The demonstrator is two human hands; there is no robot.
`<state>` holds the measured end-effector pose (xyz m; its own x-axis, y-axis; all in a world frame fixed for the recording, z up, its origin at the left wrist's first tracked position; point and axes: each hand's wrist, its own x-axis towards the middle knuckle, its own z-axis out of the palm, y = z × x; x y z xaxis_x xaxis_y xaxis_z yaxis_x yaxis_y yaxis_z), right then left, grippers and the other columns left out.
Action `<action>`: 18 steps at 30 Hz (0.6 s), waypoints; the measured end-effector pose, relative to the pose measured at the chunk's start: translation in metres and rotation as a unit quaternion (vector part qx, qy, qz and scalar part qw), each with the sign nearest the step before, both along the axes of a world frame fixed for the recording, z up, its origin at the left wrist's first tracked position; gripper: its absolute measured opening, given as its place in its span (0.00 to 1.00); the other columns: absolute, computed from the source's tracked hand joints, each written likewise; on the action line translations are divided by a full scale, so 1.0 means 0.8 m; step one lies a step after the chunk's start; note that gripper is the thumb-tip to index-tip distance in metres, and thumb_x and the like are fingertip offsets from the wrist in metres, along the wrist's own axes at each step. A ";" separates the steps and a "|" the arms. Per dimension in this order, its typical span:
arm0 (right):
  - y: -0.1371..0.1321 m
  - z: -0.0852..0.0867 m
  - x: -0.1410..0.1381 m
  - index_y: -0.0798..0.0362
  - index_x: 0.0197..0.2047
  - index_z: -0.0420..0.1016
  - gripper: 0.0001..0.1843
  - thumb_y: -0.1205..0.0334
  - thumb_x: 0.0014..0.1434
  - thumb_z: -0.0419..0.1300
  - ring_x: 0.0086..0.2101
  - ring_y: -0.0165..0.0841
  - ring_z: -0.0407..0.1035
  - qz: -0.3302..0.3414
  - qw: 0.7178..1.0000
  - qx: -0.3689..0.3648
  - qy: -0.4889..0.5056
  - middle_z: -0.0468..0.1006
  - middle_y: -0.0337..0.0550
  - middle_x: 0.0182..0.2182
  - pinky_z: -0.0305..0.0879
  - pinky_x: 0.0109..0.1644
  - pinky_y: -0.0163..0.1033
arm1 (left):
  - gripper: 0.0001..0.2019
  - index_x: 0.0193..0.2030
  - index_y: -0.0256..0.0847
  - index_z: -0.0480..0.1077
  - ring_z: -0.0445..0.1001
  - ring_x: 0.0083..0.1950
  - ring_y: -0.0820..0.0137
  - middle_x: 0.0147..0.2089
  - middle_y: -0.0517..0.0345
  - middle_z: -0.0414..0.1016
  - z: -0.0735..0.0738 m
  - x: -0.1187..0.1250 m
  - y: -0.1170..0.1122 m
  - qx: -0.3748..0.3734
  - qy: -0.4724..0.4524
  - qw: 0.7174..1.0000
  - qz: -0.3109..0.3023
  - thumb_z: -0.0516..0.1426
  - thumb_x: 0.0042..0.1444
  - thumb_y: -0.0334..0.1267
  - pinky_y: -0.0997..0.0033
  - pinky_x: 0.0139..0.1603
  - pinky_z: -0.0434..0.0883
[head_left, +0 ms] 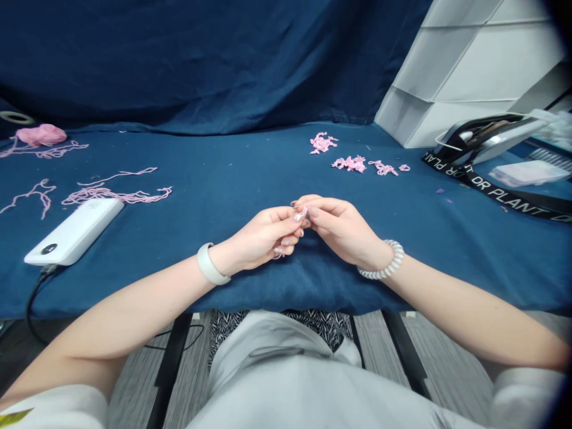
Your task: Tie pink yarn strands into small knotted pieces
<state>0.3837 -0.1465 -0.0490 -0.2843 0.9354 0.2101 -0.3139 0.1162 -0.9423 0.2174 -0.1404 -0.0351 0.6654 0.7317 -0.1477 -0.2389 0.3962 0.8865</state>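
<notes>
My left hand (276, 233) and my right hand (336, 226) meet above the front part of the blue cloth. Each has its fingers pinched together, and the fingertips touch. Between them a little pale pink yarn (305, 212) shows; most of it is hidden by the fingers. A thin pink loop hangs below the curled fingers of the left hand. Beyond the hands, to the right, lie small pink knotted yarn pieces (350, 164) in several clumps. Cut lengths of pink yarn (120, 194) lie loose at the left.
A white power bank (77, 231) with a black cable lies at the left, near a pink yarn ball (42, 135). White boxes (482, 65) stand at the back right. Before them are a black lettered strap (496, 193) and a clear plastic case (529, 173).
</notes>
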 end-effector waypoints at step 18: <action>-0.001 -0.001 -0.008 0.52 0.30 0.78 0.07 0.60 0.48 0.69 0.31 0.25 0.69 -0.005 0.992 -0.114 0.062 0.77 0.38 0.30 0.68 0.40 0.33 | 0.11 0.31 0.35 0.63 0.53 0.20 0.86 0.24 0.64 0.58 -0.004 0.003 0.000 0.006 0.021 1.000 0.009 0.59 0.55 0.39 0.85 0.18 0.50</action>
<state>0.3774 -0.1472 -0.0496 -0.2601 0.9652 0.0255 -0.4286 -0.0917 -0.8988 0.2200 -0.1403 -0.0379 0.6460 0.7449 -0.1667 -0.2085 0.3823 0.9002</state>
